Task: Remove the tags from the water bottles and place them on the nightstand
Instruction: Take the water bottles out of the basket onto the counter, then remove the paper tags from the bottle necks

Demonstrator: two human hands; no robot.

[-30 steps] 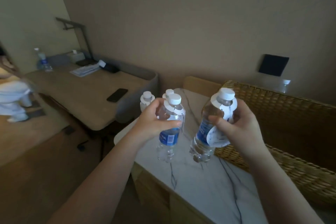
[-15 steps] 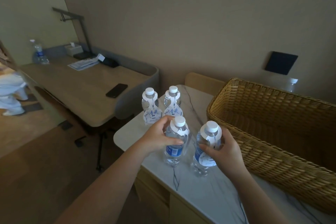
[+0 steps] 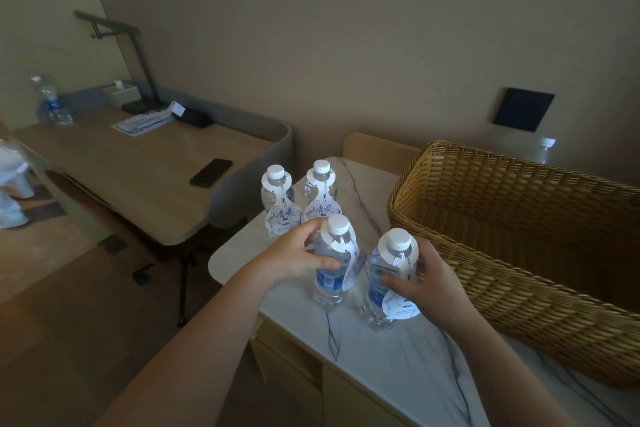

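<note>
Several clear water bottles with white caps stand on the marble-topped nightstand (image 3: 408, 360). Each carries a white paper tag round its neck. My left hand (image 3: 298, 255) grips the front left bottle (image 3: 330, 282), whose tag (image 3: 341, 241) hangs on its neck. My right hand (image 3: 427, 279) grips the front right bottle (image 3: 379, 291), its tag (image 3: 401, 258) draped down the front. Both front bottles rest upright on the marble. Behind them stand two more tagged bottles, one on the left (image 3: 275, 191) and one on the right (image 3: 322, 184).
A large wicker basket (image 3: 519, 253) fills the right side of the nightstand, close to my right hand. A wooden desk (image 3: 131, 177) to the left holds a black phone (image 3: 210, 172), papers, a tissue box and another bottle (image 3: 52, 104). A dark wall panel (image 3: 523, 109) hangs behind.
Both hands have lowered their bottles from mid-air onto the nightstand top. The two back bottles came into full view and the camera tilted down.
</note>
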